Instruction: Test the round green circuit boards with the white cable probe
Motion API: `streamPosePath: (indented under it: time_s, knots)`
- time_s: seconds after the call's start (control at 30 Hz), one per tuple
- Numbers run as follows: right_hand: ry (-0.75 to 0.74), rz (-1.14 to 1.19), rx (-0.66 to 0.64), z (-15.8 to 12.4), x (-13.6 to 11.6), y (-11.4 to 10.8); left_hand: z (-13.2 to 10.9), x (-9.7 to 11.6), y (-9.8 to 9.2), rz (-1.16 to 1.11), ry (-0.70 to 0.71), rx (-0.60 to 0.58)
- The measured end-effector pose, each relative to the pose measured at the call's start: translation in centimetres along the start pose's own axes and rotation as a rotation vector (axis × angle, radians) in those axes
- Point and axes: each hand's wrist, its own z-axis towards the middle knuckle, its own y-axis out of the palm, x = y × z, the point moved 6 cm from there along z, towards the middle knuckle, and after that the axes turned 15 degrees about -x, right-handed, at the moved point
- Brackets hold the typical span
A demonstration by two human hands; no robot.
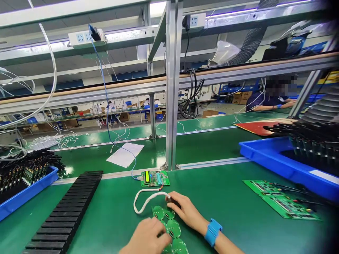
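Observation:
A strip of round green circuit boards (171, 227) lies on the green bench in front of me. My left hand (148, 236) rests on the strip's near part with fingers curled over it. My right hand (185, 210), with a blue wrist strap (212, 231), is closed on a small dark connector at the end of a white cable (143, 199), pressed at the strip's far end. The cable loops back to a small green tester board (155, 178) with a lit display.
A long black slotted tray (69, 211) lies at left beside a blue bin (23, 192) of boards. At right lie a rectangular green board (280, 199) with leads and a large blue bin (280, 162). A white paper sheet (125, 154) and metal post (173, 88) stand behind. Another person sits at far right.

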Motion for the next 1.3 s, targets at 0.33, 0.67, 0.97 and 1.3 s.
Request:
streamPosePath:
  time_s: [0.33, 0.67, 0.97, 1.3]
  knots:
    - [0.020, -0.045, 0.002, -0.5, -0.4, -0.5, -3.0, -2.9, 2.6, -0.499, -0.425, -0.668]
    - [0.096, 0.157, 0.123, 0.2, -0.8, -0.3, -2.1, -2.6, 2.8, -0.551, -0.499, -0.708]
    - [0.122, 0.266, 0.117, 0.9, -0.2, 0.9, -1.8, -2.3, 2.4, -0.552, -0.508, -0.748]
    - [0.125, 0.243, 0.102, 1.0, -0.1, 1.1, -2.0, -2.1, 2.3, -0.555, -0.502, -0.713]
